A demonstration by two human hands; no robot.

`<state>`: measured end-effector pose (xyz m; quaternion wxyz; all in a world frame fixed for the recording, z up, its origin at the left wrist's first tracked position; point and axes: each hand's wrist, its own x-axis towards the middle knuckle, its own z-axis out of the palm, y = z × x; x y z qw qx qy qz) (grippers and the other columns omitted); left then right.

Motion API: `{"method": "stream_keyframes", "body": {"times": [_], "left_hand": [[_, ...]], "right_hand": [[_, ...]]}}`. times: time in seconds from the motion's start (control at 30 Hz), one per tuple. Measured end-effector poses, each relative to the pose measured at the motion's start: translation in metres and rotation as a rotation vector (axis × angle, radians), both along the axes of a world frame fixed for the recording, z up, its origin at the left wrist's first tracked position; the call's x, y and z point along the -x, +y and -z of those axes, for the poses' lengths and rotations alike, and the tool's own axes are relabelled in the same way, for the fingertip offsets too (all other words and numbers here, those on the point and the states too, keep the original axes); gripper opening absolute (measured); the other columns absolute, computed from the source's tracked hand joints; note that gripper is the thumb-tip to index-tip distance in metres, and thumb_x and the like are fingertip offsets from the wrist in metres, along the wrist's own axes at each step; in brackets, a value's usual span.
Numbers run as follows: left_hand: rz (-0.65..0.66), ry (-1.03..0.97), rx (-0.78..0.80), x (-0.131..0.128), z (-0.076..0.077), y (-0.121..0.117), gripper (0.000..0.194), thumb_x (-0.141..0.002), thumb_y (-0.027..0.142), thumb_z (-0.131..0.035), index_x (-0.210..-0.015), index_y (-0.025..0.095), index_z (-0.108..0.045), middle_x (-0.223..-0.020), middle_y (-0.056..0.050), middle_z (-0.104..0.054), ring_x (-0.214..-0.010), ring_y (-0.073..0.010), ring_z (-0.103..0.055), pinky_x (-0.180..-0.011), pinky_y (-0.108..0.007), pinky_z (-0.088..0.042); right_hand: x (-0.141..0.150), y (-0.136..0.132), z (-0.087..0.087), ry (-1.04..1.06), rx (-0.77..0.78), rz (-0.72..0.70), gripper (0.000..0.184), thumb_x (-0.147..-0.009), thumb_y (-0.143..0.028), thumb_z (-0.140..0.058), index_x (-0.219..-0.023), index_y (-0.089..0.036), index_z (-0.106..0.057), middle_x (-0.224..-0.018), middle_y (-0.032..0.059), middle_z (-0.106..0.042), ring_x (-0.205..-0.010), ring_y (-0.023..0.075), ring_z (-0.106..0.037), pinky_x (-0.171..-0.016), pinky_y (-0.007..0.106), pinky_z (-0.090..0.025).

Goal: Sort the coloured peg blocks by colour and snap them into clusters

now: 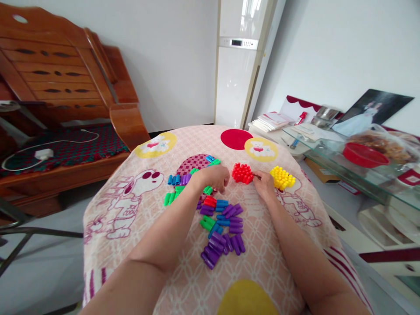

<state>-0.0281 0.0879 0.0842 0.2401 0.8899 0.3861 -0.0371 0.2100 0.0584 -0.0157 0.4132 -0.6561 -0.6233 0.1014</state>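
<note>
One red cluster (242,173); right hand (263,183) at its edge, grip unclear; left hand (216,177) curled, hold unclear

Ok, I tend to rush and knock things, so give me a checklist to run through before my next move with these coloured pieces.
1. Red cluster and yellow cluster apart: ok, bare cloth shows between them.
2. No other red among the loose pieces: not ok, red pieces lie beside blue ones.
3. Left hand empty: cannot tell, its fingers curl downward.
4. Right hand clear of the red cluster: not ok, its fingertips are at the edge.
5. Loose pieces all in view: not ok, the left arm and hand cover part of that area.
</note>
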Motion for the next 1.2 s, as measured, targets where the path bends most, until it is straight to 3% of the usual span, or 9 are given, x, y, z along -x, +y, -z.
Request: {"method": "stream_keyframes", "body": {"times": [0.17, 0.33, 0.5, 0.6, 0.67, 0.9, 1.2], "left_hand": [[0.040, 0.117, -0.111, 0.011, 0.003, -0.025, 0.027, -0.052, 0.013, -0.083, -0.075, 0.020, -0.072, -0.075, -0.001, -0.072, -0.070, -0.0182, -0.064, -0.055, -0.024, -0.038], [0.037, 0.107, -0.094, 0.033, 0.016, -0.036, 0.028, -0.054, 0.018, -0.083, -0.080, 0.023, -0.073, -0.081, 0.001, -0.072, -0.077, -0.0179, -0.065, -0.058, -0.023, -0.038], [-0.024, 0.014, -0.108, 0.039, 0.005, -0.027, 0.012, -0.065, 0.010, -0.070, -0.071, 0.021, -0.070, -0.070, 0.002, -0.069, -0.070, -0.0152, -0.064, -0.059, -0.023, -0.037], [-0.059, -0.112, -0.181, 0.027, -0.002, -0.017, 0.010, -0.071, 0.014, -0.066, -0.078, 0.019, -0.072, -0.075, 0.000, -0.072, -0.072, -0.0151, -0.064, -0.062, -0.023, -0.040], [-0.101, -0.198, -0.235, 0.011, 0.002, -0.012, 0.009, -0.073, 0.016, -0.064, -0.080, 0.017, -0.071, -0.078, -0.002, -0.072, -0.073, -0.0151, -0.064, -0.064, -0.023, -0.042], [-0.257, -0.373, -0.386, -0.044, 0.040, -0.018, 0.019, -0.077, 0.012, -0.058, -0.094, 0.015, -0.065, -0.080, -0.004, -0.071, -0.073, -0.0163, -0.065, -0.067, -0.024, -0.046], [-0.235, -0.342, -0.412, -0.047, 0.056, -0.017, 0.011, -0.082, 0.013, -0.060, -0.093, 0.016, -0.060, -0.084, -0.006, -0.070, -0.079, -0.0184, -0.066, -0.070, -0.026, -0.046]], "right_hand": [[-0.001, 0.002, 0.001, -0.004, 0.022, 0.006, 0.030, -0.076, -0.015, -0.054, -0.087, -0.023, -0.081, -0.086, 0.0029, -0.079, -0.081, 0.0213, -0.072, -0.078, 0.030, -0.054], [-0.001, 0.004, 0.002, -0.026, 0.027, 0.016, 0.030, -0.077, -0.014, -0.054, -0.087, -0.023, -0.081, -0.088, 0.0042, -0.079, -0.083, 0.0214, -0.072, -0.080, 0.031, -0.054], [0.000, 0.004, 0.002, -0.028, 0.017, 0.025, 0.030, -0.077, -0.013, -0.055, -0.086, -0.024, -0.081, -0.087, 0.0034, -0.079, -0.084, 0.0213, -0.072, -0.080, 0.030, -0.054], [0.001, 0.003, 0.001, -0.032, 0.012, 0.014, 0.031, -0.077, -0.011, -0.054, -0.086, -0.023, -0.081, -0.085, 0.0034, -0.079, -0.082, 0.0213, -0.072, -0.079, 0.030, -0.054], [0.001, 0.002, 0.001, -0.033, 0.019, 0.010, 0.031, -0.077, -0.011, -0.053, -0.087, -0.022, -0.081, -0.085, 0.0040, -0.079, -0.081, 0.0217, -0.072, -0.079, 0.031, -0.055], [0.001, 0.002, 0.000, -0.033, 0.010, 0.008, 0.033, -0.077, -0.010, -0.052, -0.089, -0.023, -0.081, -0.089, 0.0037, -0.079, -0.086, 0.0212, -0.073, -0.080, 0.029, -0.054], [0.001, 0.003, 0.000, -0.023, 0.047, 0.006, 0.033, -0.078, -0.011, -0.053, -0.091, -0.022, -0.081, -0.092, 0.0047, -0.080, -0.087, 0.0218, -0.073, -0.082, 0.030, -0.054]]}}
